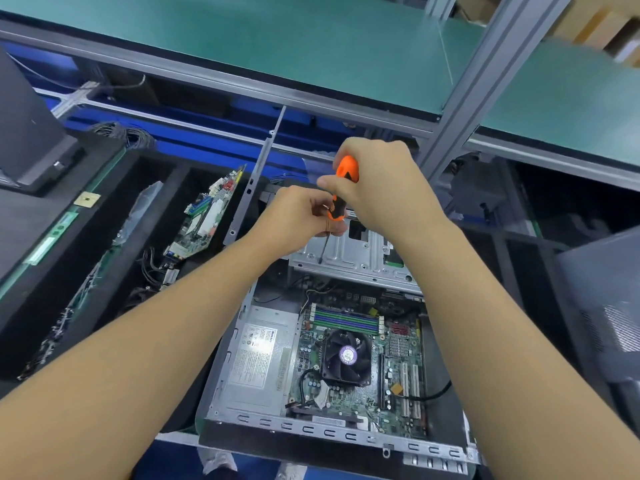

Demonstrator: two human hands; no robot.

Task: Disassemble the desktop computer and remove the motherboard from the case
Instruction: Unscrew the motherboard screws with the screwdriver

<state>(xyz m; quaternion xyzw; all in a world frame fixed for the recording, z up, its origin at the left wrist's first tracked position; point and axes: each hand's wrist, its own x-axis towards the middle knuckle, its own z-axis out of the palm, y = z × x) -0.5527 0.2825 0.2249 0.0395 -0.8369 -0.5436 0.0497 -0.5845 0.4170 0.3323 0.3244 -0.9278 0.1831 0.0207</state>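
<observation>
Grips top of orange screwdriver [346,169] w/ R hand [381,188], fingers curled tight round handle. Pinches lower end of handle w/ L hand [298,220], thumb & fingertips closed on it, just above bare shaft. Holds tool nearly upright, tilted a bit, tip down on metal drive cage [349,254] at far end of case [311,429]. Can't tell if tip sits in a screw, too small. Reaches both forearms over case from near side.

Shows case lying flat, open on top, approx. centre of scene. Shows motherboard [401,362] inside case, flat on its floor, right half, on near side of cage. Has black fan [346,356] on board approx. mid, memory sticks [346,320] just beyond fan. Has grey power supply [259,355] in left half of case, right beside board.

To left, shows black bin [104,220] w/ second circuit board [204,216] leaning on edge, cables [152,268] near it. At far side, higher up, shows green shelf [277,46] on metal frame.
</observation>
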